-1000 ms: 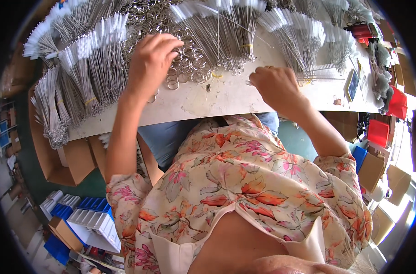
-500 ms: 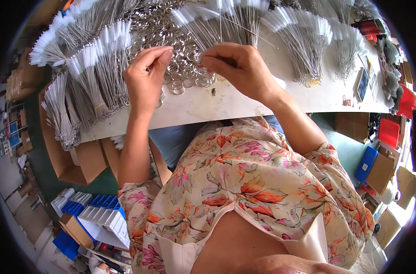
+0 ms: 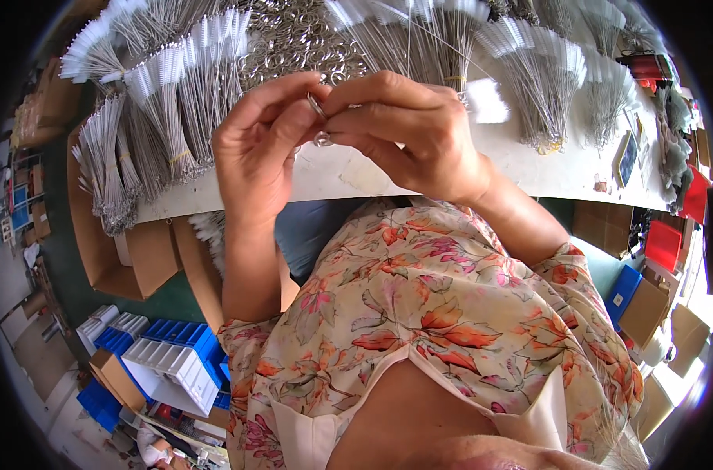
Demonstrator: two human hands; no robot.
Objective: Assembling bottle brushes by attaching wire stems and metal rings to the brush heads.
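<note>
My left hand (image 3: 261, 145) and my right hand (image 3: 415, 129) meet above the near part of the white table. A metal ring (image 3: 316, 105) is pinched between the fingertips of my left hand, and the right fingertips press against it. Just below hangs a small shiny metal loop (image 3: 323, 139) at the right fingers; whether it is part of the same piece I cannot tell. Behind the hands spreads a heap of loose metal rings (image 3: 302, 39). Thin wire brushes with white bristles (image 3: 427, 16) lie beyond my right hand.
Bundled wire brushes (image 3: 164, 102) line the table's left side, with more bundles (image 3: 537, 86) at the right. A dark flat device (image 3: 626, 159) rests near the right edge. Below the table (image 3: 349, 178) stand an open cardboard box (image 3: 125, 266) and blue and white bins (image 3: 172, 364).
My hands were apart over the ring heap. They have come together nearer to me, and a ring now shows between their fingertips.
</note>
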